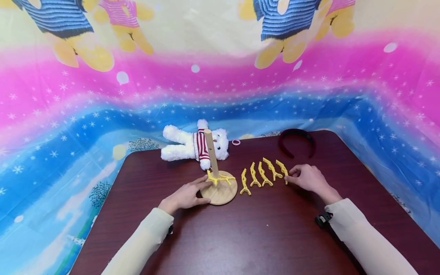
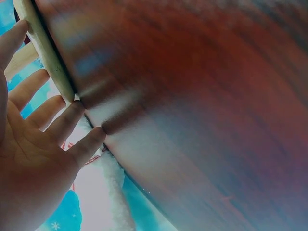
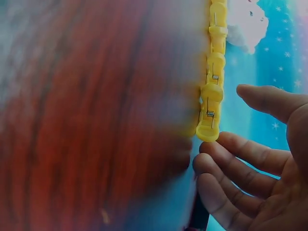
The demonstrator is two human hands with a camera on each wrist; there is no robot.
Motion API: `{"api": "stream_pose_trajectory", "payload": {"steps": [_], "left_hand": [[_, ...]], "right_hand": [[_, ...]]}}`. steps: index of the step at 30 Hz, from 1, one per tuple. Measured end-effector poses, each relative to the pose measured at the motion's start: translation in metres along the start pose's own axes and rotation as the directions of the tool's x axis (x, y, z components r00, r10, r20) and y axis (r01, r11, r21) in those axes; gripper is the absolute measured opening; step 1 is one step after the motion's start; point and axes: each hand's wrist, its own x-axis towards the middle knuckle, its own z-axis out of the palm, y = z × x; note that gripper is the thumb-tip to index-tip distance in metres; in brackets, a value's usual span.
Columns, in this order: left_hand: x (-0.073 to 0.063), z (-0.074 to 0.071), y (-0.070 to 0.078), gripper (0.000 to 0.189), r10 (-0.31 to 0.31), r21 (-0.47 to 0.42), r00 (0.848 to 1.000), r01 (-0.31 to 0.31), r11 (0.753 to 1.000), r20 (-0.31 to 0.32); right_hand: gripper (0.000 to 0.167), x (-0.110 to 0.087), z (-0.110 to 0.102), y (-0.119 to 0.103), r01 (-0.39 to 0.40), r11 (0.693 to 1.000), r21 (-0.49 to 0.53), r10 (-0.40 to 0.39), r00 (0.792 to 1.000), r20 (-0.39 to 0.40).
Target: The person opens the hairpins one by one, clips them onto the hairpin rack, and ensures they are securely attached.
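A round wooden base (image 1: 220, 194) with an upright wooden post (image 1: 211, 151) stands near the middle of the table. My left hand (image 1: 189, 194) rests at the base's left edge, thumb toward the front; its fingers look straight and spread in the left wrist view. One yellow clip (image 1: 223, 178) is by the foot of the post. Several more yellow clips (image 1: 264, 173) stretch in a row to the right. My right hand (image 1: 309, 178) has its fingertips right at the last clip (image 1: 282, 168), whose small metal springs show in the right wrist view. The thumb (image 3: 262, 98) is apart from it.
Behind the post a white teddy bear (image 1: 182, 148) in a striped sweater lies on its back. A dark red headband (image 1: 297, 133) and a small pink ring (image 1: 236, 142) are at the far edge of the table (image 1: 240, 236). Printed cloth (image 1: 223, 84) hangs around the table.
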Motion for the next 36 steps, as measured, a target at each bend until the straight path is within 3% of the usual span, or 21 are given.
{"api": "stream_pose_trajectory", "payload": {"steps": [11,16,27,36], "left_hand": [[0.0,0.0,0.0,0.065,0.002,-0.002,1.0,-0.002,1.0,-0.002],[0.0,0.0,0.001,0.065,0.003,-0.003,1.0,-0.003,1.0,0.0],[-0.001,0.0,0.001,0.064,-0.001,-0.009,1.0,0.001,1.0,0.002],[0.0,0.0,0.001,0.064,-0.003,-0.006,1.0,0.003,1.0,0.002]], "right_hand": [[0.046,0.002,-0.002,-0.004,-0.064,0.996,-0.055,0.07,0.991,0.11],[0.038,0.002,-0.002,-0.004,-0.053,0.995,-0.089,0.063,0.992,0.113],[0.043,0.003,0.0,-0.01,-0.067,0.984,-0.167,0.086,0.991,0.106],[0.035,0.005,-0.003,-0.006,-0.078,0.987,-0.138,0.095,0.988,0.118]]}}
